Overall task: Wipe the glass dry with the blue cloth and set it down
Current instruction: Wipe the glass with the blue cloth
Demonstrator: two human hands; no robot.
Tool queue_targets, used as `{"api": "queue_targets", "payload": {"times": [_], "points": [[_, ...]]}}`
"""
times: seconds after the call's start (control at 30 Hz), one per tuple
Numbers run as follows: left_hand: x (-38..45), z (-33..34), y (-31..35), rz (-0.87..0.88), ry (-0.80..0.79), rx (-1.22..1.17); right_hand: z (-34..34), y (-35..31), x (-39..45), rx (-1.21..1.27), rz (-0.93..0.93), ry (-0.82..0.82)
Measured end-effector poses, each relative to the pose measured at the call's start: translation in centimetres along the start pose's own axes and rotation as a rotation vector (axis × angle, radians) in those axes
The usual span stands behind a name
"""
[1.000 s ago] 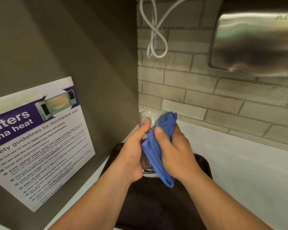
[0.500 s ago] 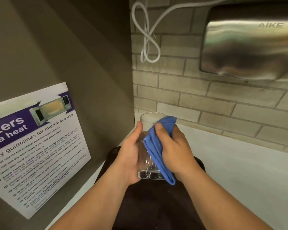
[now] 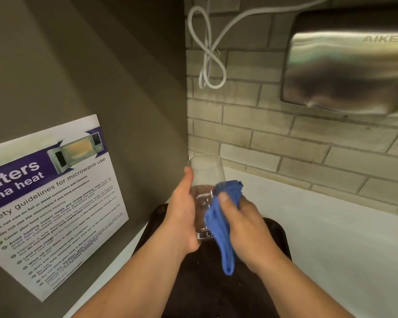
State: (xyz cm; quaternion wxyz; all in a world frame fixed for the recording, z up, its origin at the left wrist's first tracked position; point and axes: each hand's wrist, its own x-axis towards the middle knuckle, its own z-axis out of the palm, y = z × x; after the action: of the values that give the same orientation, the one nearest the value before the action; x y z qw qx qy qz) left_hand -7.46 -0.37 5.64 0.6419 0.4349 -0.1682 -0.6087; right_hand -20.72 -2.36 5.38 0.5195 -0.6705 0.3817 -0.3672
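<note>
Frame centre: glass (image 3: 203, 177) gripped by left hand (image 3: 182, 221), cloth (image 3: 221, 223) pinched in right hand (image 3: 244, 228); best wiped rim-to-base, grip firm.

pale brick wall (image 3: 285, 138), white counter (image 3: 342, 244)

Both bare forearms reach forward and converge. The left hand (image 3: 182, 216) curls around the clear drinking glass (image 3: 203, 180), thumb up along its side, while the right hand (image 3: 244, 228) presses the bunched blue cloth (image 3: 221, 226) against it, thumb on top.
</note>
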Motion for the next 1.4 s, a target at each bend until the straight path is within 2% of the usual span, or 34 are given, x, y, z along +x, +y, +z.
{"api": "queue_targets", "payload": {"times": [0.1,0.17,0.3,0.43,0.5,0.6,0.7,0.87,1.0,1.1,1.17,1.27,1.33,1.4], "points": [[-0.3,0.1,0.2,0.013,-0.016,-0.011,1.1,0.2,-1.4,-0.257,-0.183,-0.025],[-0.5,0.0,0.3,0.007,-0.084,0.0,1.2,-1.0,-1.0,-0.282,-0.253,0.009],[-0.5,-0.1,1.0,0.079,-0.154,0.102,0.0,-3.3,1.5,-0.006,-0.099,0.035],[-0.4,-0.1,1.1,0.076,-0.123,0.107,-0.4,-2.3,2.1,0.195,0.091,0.039],[-0.6,-0.1,0.9,0.059,-0.103,0.166,0.0,-1.3,1.8,0.224,0.122,0.048],[-0.7,-0.2,0.3,0.02,-0.085,0.206,0.2,-0.6,1.9,0.138,0.081,0.107],[-1.0,-0.1,0.2,0.034,-0.072,0.193,0.2,-0.6,1.7,0.069,0.018,0.098],[-1.1,0.1,0.8,0.022,0.034,0.175,-0.2,-0.6,0.2,0.01,-0.099,-0.13],[-1.2,-0.1,0.4,0.03,0.019,0.193,0.0,-0.7,0.5,-0.106,-0.22,0.004],[-1.5,0.3,0.0,0.008,-0.042,0.099,-0.8,-2.4,2.2,0.052,-0.118,0.086],[-1.3,0.5,0.2,-0.008,-0.058,0.034,-1.3,-2.3,2.5,0.121,-0.064,0.049],[-0.5,0.4,0.8,-0.02,0.02,0.007,-1.4,-0.9,0.9,0.152,-0.042,-0.091],[0.1,-0.1,0.8,0.008,0.079,0.042,-0.8,-0.1,-0.7,0.047,-0.098,-0.185],[-0.1,-0.5,0.3,0.03,0.106,0.103,-0.4,-0.2,-1.0,-0.07,-0.164,-0.168]]}}
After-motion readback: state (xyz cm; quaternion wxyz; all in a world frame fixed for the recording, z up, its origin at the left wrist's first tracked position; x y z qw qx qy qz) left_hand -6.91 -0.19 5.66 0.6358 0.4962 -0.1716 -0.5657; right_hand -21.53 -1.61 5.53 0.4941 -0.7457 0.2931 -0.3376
